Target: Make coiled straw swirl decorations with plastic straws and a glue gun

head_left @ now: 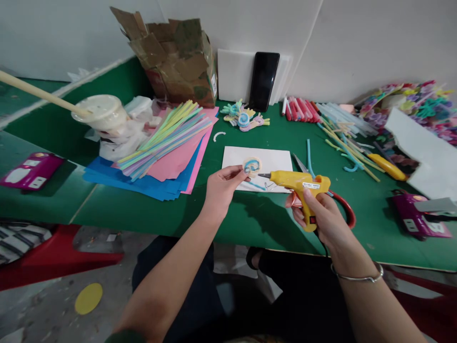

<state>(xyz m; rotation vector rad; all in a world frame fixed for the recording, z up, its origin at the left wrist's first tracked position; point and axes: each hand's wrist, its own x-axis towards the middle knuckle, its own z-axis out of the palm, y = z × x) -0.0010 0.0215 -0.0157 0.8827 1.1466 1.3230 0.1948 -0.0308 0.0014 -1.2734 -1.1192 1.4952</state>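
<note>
My left hand (225, 186) pinches a small coiled pipe-cleaner spiral (252, 165), blue inside with a cream outer ring. In my right hand (317, 209) is a yellow hot glue gun (291, 178), its nozzle pointing left close to the spiral's lower right edge; whether the tip touches it I cannot tell. Both are held over a white sheet (274, 157), on which lie a short blue stem piece (257, 186) and small bent wire bits. Scissors with red handles (348, 209) lie partly behind the glue gun and my right hand.
Stacked blue and pink sheets (171, 188) carry pastel pipe cleaners (164, 143) at left, beside a lidded cup (102, 114). A phone (264, 81) leans at the back near finished pipe-cleaner shapes (243, 118). Red markers (302, 109), loose stems and a yellow-handled cutter (387, 166) lie right.
</note>
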